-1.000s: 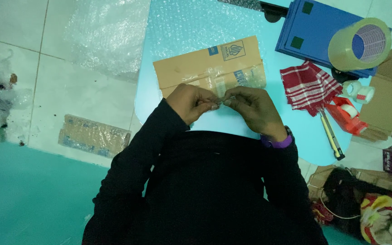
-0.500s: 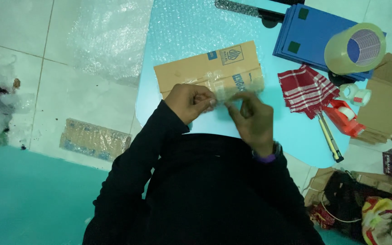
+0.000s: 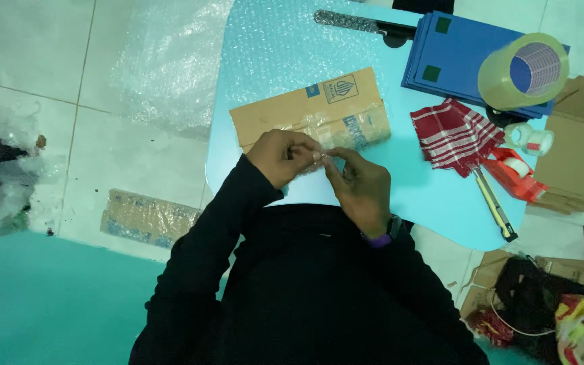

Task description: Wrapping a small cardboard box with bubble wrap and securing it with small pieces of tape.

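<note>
**Kid:** What do the hands do in the head view?

**Friend:** The left hand (image 3: 282, 157) and the right hand (image 3: 359, 189) meet in the middle of the light blue table (image 3: 434, 203); the fingers of both are curled shut and pinch a small clear plastic piece (image 3: 319, 157) between them; it is too small to tell just what it is.

**Kid:** Where is that piece?

**Friend:** It sits at the near edge of the flat cardboard box (image 3: 305, 115); the box lies on the table, partly wrapped in clear plastic.

**Kid:** What else is there?

**Friend:** A red checked cloth (image 3: 455, 135) lies to the right; a yellow cutter knife (image 3: 493, 204) lies just beside it; a big roll of clear tape (image 3: 523, 71) stands on a blue folder (image 3: 454, 54); a red tape holder (image 3: 516, 174) sits near the cutter; bubble wrap (image 3: 170, 61) lies on the floor to the left.
</note>
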